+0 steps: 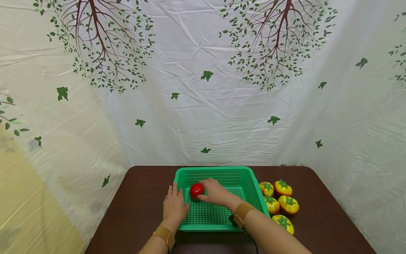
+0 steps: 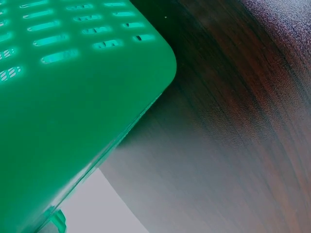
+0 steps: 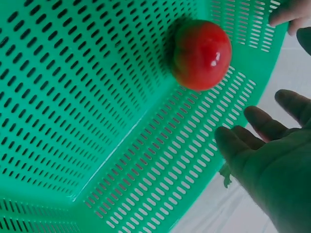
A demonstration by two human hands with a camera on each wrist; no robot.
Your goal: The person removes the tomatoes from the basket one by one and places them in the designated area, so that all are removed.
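Observation:
A glossy red tomato (image 1: 197,191) lies inside the green perforated plastic basket (image 1: 215,227), toward its left side. Right beside it in the head view is my right hand (image 1: 218,193), reaching over the basket from the right. The right wrist view has the tomato (image 3: 203,55) against the basket's inner wall, with that hand (image 3: 277,155) spread and a gap between fingers and fruit. At the basket's left rim rests my left hand (image 1: 175,208), fingers extended and thumb over the edge. Only the basket's outer side (image 2: 82,107) shows in the left wrist view, not the hand.
Several yellow-and-red tomatoes with green leafy tops, such as the one nearest the front (image 1: 283,224), sit right of the basket. The dark brown table (image 1: 136,201) has rounded back corners. Behind it hangs a white curtain (image 1: 190,134) with leaf prints.

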